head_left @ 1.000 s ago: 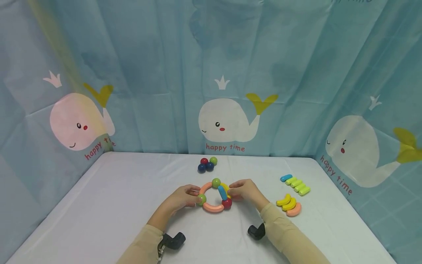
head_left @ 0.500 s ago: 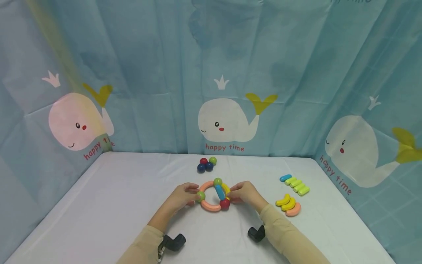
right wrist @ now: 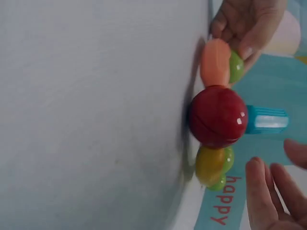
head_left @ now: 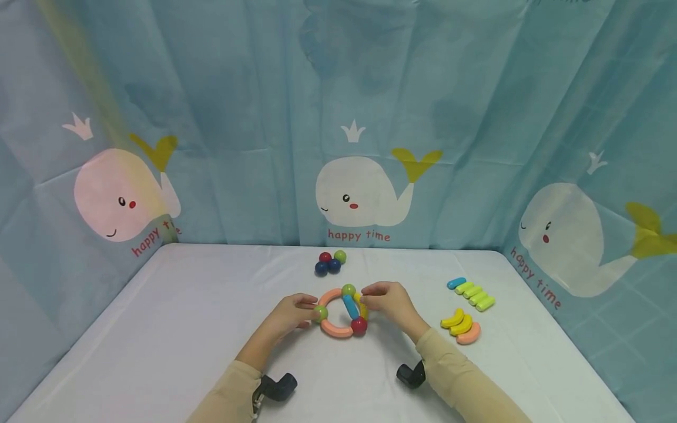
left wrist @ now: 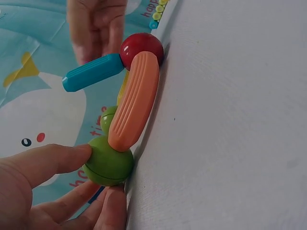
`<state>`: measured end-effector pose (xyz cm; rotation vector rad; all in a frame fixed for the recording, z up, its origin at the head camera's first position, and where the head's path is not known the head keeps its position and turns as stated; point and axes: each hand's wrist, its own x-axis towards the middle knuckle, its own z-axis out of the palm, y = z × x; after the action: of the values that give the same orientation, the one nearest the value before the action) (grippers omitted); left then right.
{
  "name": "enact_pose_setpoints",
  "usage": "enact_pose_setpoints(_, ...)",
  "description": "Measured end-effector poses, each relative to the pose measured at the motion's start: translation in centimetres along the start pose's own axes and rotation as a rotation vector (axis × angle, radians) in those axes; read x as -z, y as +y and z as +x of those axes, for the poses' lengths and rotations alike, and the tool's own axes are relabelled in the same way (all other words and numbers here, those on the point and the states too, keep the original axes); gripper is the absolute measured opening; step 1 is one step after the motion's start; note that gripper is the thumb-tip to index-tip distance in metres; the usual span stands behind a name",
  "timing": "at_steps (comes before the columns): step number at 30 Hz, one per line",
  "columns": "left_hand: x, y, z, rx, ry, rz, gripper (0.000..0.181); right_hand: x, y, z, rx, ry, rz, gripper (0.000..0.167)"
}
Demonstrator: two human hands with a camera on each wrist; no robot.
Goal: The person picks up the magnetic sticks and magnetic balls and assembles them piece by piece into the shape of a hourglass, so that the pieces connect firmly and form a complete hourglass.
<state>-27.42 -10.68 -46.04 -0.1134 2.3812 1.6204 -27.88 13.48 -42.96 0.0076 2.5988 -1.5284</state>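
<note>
A ring of toy balls and curved rods lies on the white table. My left hand [head_left: 291, 314] pinches its left green ball [left wrist: 108, 163] between thumb and fingers. Coral curved rods [left wrist: 135, 103] run from that ball to the red ball [right wrist: 218, 116] at front right and to the far green ball [head_left: 348, 290]. A yellow curved rod [right wrist: 208, 166] forms the right side. From the red ball a straight blue rod [left wrist: 93, 73] sticks up, its other end free. My right hand [head_left: 390, 302], fingers extended, hovers just right of the yellow rod, apart from it in the right wrist view.
Behind the ring sit loose balls: a red one [head_left: 325, 257], a green one [head_left: 340, 257] and two dark blue ones [head_left: 334, 265]. To the right lie a blue rod [head_left: 456, 283], several lime rods [head_left: 476, 295], yellow curved rods [head_left: 461, 325] and a coral one [head_left: 469, 333].
My right hand has let go of the ring's right side and risen slightly away. The ring has shifted a little left, and the blue rod's angle has changed. My left hand keeps hold of the green ball.
</note>
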Motion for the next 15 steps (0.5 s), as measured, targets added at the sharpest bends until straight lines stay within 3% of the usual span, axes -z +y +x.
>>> enact_pose_setpoints(3, 0.06, -0.03, 0.09, -0.002, 0.0, 0.008, 0.048, -0.01, -0.34, -0.24, 0.072, -0.104, 0.06, 0.034)
enact_pose_setpoints(7, 0.07, -0.01, 0.17, 0.002, 0.008, 0.007, 0.046, -0.28, -0.31, -0.28, 0.107, -0.203, 0.089, 0.041)
enact_pose_setpoints(15, 0.06, -0.08, 0.18, 0.001, 0.016, -0.005, 0.045, -0.59, -0.11, -0.18, 0.1, -0.188, 0.048, 0.032)
